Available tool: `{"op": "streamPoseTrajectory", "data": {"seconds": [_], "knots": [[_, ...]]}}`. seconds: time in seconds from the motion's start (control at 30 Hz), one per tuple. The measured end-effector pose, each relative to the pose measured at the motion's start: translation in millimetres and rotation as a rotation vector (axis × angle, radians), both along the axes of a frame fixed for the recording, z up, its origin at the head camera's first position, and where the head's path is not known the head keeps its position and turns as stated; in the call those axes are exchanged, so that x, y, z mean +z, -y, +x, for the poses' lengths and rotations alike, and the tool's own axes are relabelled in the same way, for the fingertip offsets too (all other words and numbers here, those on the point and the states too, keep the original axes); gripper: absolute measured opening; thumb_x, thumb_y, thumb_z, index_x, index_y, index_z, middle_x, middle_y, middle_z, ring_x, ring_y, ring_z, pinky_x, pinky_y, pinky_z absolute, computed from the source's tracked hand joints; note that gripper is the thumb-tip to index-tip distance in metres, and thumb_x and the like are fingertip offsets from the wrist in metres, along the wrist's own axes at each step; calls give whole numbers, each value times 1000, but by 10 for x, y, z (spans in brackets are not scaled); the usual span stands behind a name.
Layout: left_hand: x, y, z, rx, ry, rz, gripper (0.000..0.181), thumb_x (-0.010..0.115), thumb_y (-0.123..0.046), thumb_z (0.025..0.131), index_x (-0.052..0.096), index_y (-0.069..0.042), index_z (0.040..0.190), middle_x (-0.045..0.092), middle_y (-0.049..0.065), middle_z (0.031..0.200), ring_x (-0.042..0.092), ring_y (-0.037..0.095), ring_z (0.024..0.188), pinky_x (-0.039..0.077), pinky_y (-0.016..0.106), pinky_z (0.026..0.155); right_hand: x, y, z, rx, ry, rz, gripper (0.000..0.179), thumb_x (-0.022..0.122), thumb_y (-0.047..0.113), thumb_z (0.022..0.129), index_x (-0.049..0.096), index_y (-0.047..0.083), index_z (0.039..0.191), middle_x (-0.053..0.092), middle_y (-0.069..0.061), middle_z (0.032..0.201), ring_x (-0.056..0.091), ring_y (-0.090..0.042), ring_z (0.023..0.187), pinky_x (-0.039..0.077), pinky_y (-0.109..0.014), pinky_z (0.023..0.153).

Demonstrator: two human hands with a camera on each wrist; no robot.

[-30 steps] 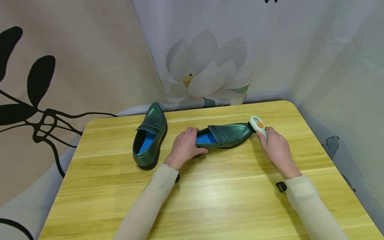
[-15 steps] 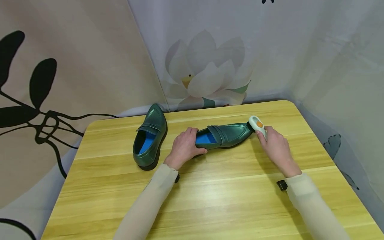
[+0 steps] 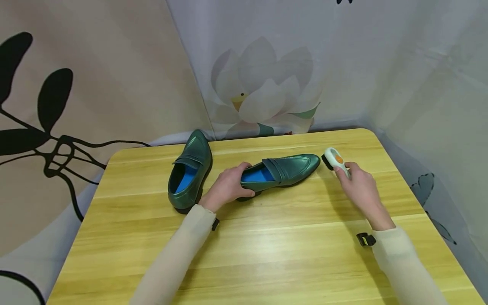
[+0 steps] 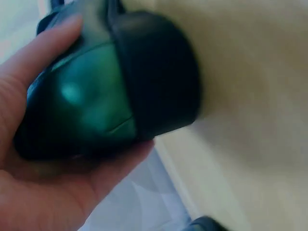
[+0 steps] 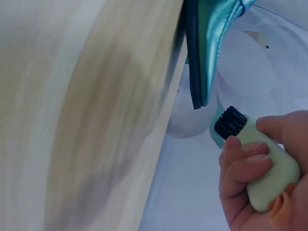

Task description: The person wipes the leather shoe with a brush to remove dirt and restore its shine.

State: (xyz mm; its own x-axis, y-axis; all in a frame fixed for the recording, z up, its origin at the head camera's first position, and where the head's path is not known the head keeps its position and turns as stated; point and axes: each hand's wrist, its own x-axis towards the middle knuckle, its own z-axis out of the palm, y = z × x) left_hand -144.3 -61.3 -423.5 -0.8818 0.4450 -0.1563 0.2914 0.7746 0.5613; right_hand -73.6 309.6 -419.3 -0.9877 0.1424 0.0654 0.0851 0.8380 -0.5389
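Observation:
A green loafer with a blue insole lies sideways, its toe pointing right. My left hand grips it round the heel; in the left wrist view the thumb and fingers clasp the heel counter just above the dark heel block. Off the toe, my right hand holds a white brush with an orange spot and black bristles. A small gap separates the bristles from the toe tip in the right wrist view.
The matching green loafer stands at the left, toe toward the back, close to my left forearm. Both shoes are on a wooden table. Behind its back edge hangs a pale printed curtain.
The brush has come off the shoe's toe and moved slightly right with my right hand. My left hand has shifted left with the loafer's heel end.

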Motion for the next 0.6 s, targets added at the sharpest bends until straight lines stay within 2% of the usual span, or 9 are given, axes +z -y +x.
{"op": "streamPoseTrajectory", "data": {"seconds": [0.13, 0.3, 0.47, 0.6], "knots": [[-61, -14, 78, 46, -98, 15, 76, 88, -31, 84, 50, -16, 149, 65, 12, 135, 65, 29, 108, 51, 49, 99, 62, 8, 40, -6, -43, -28, 66, 44, 46, 110, 51, -13, 140, 64, -26, 105, 57, -34, 76, 43, -40, 63], [-79, -52, 117, 36, -276, 43, 75, 90, -23, 82, 54, -10, 146, 64, 12, 138, 66, 29, 113, 53, 48, 101, 137, 31, 66, -6, -100, -50, 64, 45, 45, 110, 52, -11, 138, 63, -23, 106, 55, -33, 76, 41, -41, 65], [-48, -123, 26, -8, -495, 61, 75, 93, -15, 78, 55, -6, 143, 61, 13, 141, 60, 31, 126, 48, 49, 107, 187, 59, 76, -10, -144, -79, 61, 45, 43, 110, 53, -11, 138, 63, -20, 103, 51, -25, 67, 39, -38, 60], [-73, -198, -99, -46, -615, 38, 79, 93, -12, 78, 54, -4, 146, 59, 13, 145, 54, 30, 134, 43, 44, 112, 212, 75, 76, -18, -161, -88, 61, 46, 43, 110, 54, -10, 137, 62, -18, 99, 48, -23, 63, 39, -37, 56]]}}
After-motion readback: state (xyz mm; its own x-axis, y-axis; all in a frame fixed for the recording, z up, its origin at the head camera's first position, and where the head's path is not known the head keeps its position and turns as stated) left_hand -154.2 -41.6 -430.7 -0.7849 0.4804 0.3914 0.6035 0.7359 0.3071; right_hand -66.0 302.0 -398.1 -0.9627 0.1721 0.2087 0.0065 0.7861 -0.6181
